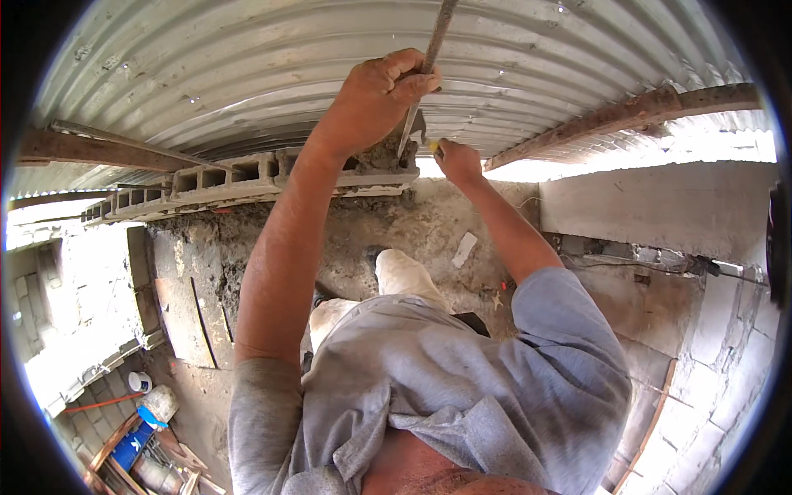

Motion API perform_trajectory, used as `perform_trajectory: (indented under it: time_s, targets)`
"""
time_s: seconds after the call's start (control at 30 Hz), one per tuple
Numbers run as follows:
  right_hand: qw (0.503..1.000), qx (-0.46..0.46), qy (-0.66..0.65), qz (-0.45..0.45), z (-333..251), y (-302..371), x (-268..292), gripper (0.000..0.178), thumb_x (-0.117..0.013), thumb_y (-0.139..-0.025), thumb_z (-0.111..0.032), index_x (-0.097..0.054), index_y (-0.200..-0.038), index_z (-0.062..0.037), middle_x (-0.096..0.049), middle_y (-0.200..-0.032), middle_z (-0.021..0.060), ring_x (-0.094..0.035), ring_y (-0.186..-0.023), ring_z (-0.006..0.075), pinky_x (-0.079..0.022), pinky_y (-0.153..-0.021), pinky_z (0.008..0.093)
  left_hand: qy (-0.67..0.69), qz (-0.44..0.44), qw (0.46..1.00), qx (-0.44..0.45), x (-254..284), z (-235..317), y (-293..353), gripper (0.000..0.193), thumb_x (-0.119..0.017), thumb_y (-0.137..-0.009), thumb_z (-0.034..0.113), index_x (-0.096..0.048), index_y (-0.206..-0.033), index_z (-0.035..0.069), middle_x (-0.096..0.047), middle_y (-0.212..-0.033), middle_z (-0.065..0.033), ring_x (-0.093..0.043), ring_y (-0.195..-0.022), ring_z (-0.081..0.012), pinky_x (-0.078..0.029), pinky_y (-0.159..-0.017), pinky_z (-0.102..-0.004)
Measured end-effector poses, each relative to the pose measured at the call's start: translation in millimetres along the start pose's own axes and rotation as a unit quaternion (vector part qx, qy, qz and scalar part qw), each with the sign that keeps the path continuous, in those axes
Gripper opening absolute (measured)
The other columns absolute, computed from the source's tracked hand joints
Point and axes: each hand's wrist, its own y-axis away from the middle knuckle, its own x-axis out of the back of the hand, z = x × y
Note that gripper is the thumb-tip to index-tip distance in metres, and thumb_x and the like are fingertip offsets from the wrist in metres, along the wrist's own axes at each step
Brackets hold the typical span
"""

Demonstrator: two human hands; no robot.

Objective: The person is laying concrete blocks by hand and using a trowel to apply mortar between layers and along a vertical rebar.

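Observation:
My left hand [381, 92] is closed around a thin grey metal rod [437, 37], which slants up toward the roof. The rod's lower end meets the end of a row of hollow concrete blocks [256, 168]. Just right of the rod, lower down, my right hand [459, 162] grips what looks like a trowel. Its grey blade [418, 128] and a bit of yellow at the handle show, partly hidden by the rod. Rough grey mortar [379, 157] lies on the block end beneath my left hand.
Corrugated metal sheets [247, 74] hang close overhead, with wooden beams [619, 120] at both sides. A concrete beam [660, 202] stands at right. On the floor at lower left are a bucket [159, 404], a white container [140, 382] and loose boards. A white scrap [464, 249] lies ahead of my legs.

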Motion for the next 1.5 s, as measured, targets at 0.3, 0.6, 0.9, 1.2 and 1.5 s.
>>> perform_trajectory:
  time_s: [0.3, 0.6, 0.9, 1.2, 1.5]
  targets:
    - [0.992, -0.108, -0.056, 0.018, 7.9, 10.9, 1.9, 0.028, -0.07, -0.085, -0.033, -0.062, -0.096, -0.008, -0.07, -0.084, 0.0149, -0.069, -0.081, 0.0361, -0.054, -0.07, 0.0487, -0.041, 0.0, 0.999, -0.004, -2.0, 1.2, -3.4, 0.034, -0.063, -0.098, 0.038, -0.067, -0.111, 0.006, -0.068, -0.096, -0.0037, -0.063, -0.097, -0.0135, -0.052, -0.088, -0.0318]
    - [0.978, -0.179, 0.001, -0.108, 23.0, 67.4, 12.9, 0.03, -0.066, -0.088, -0.034, -0.063, -0.103, -0.0086, -0.071, -0.088, 0.0129, -0.069, -0.087, 0.035, -0.054, -0.074, 0.0484, -0.047, -0.006, 0.999, 0.0, -4.3, 4.6, -1.2, 0.036, -0.061, -0.098, 0.04, -0.067, -0.111, 0.006, -0.069, -0.099, -0.0044, -0.064, -0.098, -0.0146, -0.052, -0.09, -0.0337]
    - [0.99, -0.106, -0.012, -0.093, -13.8, 56.8, 14.8, 0.031, -0.068, -0.088, -0.034, -0.063, -0.103, -0.0074, -0.07, -0.089, 0.0135, -0.069, -0.087, 0.0339, -0.053, -0.074, 0.0483, -0.047, 0.003, 0.999, 0.014, -2.4, -0.7, -2.2, 0.035, -0.061, -0.099, 0.038, -0.066, -0.115, 0.007, -0.071, -0.103, -0.0064, -0.066, -0.105, -0.0179, -0.054, -0.094, -0.0358]
    - [0.993, -0.053, 0.051, -0.09, 6.6, 52.2, 16.1, 0.03, -0.065, -0.088, -0.032, -0.063, -0.108, -0.0096, -0.072, -0.091, 0.0096, -0.07, -0.089, 0.0288, -0.056, -0.075, 0.0442, -0.042, -0.004, 0.999, 0.01, -0.2, 1.8, 2.2, 0.032, -0.061, -0.099, 0.035, -0.066, -0.114, 0.008, -0.07, -0.102, -0.006, -0.065, -0.104, -0.018, -0.052, -0.094, -0.0355]
    - [0.989, -0.128, 0.027, -0.076, 3.1, 51.6, 8.4, 0.026, -0.063, -0.088, -0.029, -0.063, -0.106, -0.0099, -0.071, -0.093, 0.0103, -0.07, -0.091, 0.0288, -0.056, -0.076, 0.0443, -0.06, -0.01, 0.998, 0.01, 0.3, 1.6, -1.0, 0.032, -0.061, -0.099, 0.035, -0.066, -0.115, 0.008, -0.07, -0.101, -0.0051, -0.065, -0.101, -0.0175, -0.052, -0.093, -0.0339]
